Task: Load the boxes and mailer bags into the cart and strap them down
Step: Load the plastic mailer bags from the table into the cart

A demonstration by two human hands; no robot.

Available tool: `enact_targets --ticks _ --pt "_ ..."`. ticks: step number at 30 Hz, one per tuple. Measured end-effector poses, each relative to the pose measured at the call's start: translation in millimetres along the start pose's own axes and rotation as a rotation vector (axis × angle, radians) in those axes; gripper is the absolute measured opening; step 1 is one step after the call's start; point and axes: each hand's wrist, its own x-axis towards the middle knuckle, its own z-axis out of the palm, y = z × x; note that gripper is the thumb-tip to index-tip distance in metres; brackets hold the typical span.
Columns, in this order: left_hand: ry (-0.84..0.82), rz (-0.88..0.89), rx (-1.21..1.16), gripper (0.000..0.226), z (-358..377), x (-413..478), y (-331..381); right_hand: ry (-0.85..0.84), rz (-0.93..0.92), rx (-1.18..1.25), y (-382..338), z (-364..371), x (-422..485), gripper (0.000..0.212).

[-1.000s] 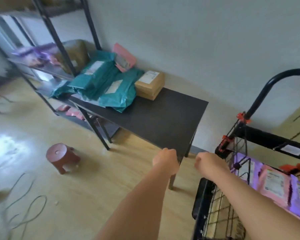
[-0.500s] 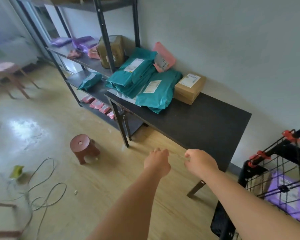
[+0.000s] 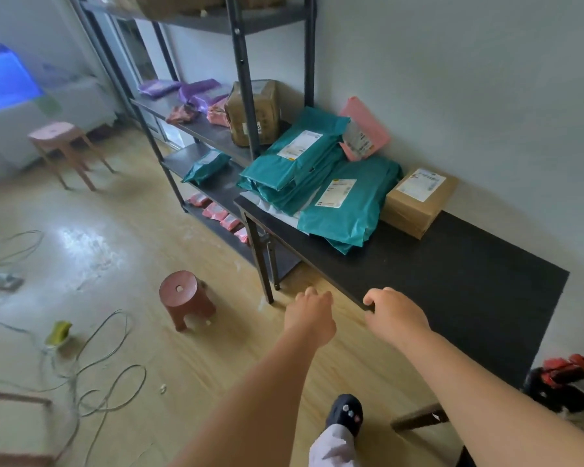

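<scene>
Several teal mailer bags [image 3: 346,210] lie stacked at the left end of a black table [image 3: 459,281]. A pink mailer bag [image 3: 368,124] leans on the wall behind them. To their right sits a labelled cardboard box [image 3: 418,202]. Only a corner of the black cart [image 3: 553,385] with red strap hooks shows at the lower right edge. My left hand [image 3: 312,315] and my right hand [image 3: 397,316] reach forward with loosely curled fingers and hold nothing. The right one hovers at the table's front edge, well short of the bags.
A metal shelf rack [image 3: 240,79] left of the table carries purple bags, a brown package [image 3: 255,112], a teal bag [image 3: 206,165] and small pink packets. A red stool [image 3: 184,298], loose cables [image 3: 91,372] and a pink stool [image 3: 59,138] stand on the wooden floor. My shoe [image 3: 346,412] is below.
The view has swung left, away from the cart, which has slid almost out of sight. Both hands stay empty and now sit nearer the table's front edge and the bags.
</scene>
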Motion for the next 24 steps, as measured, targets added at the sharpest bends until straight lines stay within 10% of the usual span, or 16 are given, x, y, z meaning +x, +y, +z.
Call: enact_targets --ticks 24 --pt "0.143 0.092 -0.078 0.043 -117 265 6 0.113 0.092 0.045 -39 -108 252 0.017"
